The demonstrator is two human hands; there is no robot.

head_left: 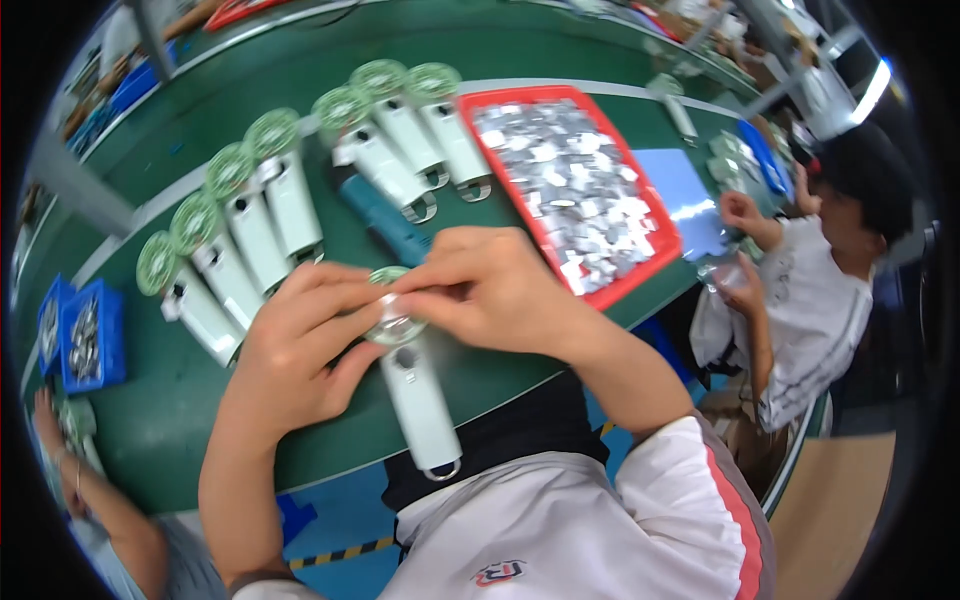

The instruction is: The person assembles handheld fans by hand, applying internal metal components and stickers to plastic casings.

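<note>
A handheld fan [420, 405] with a pale green round head and a white handle lies in front of me, its handle end with a metal loop pointing toward my body. My left hand [315, 340] has its fingers closed at the left side of the fan head, which they partly cover. From the right, the thumb and forefinger of my right hand [490, 290] pinch a small silvery-white piece [391, 308] at the head; its exact shape is hidden. Just beyond my hands rests a teal power tool [385, 217], partly covered by my right hand.
Several similar fans [262, 235] lie in two groups on the green table [150, 420]. A red tray [520, 205] holds many small silvery pieces. Blue bins [115, 335] stand far left. A co-worker [800, 290] sits at right; another person's arm [120, 500] shows lower left.
</note>
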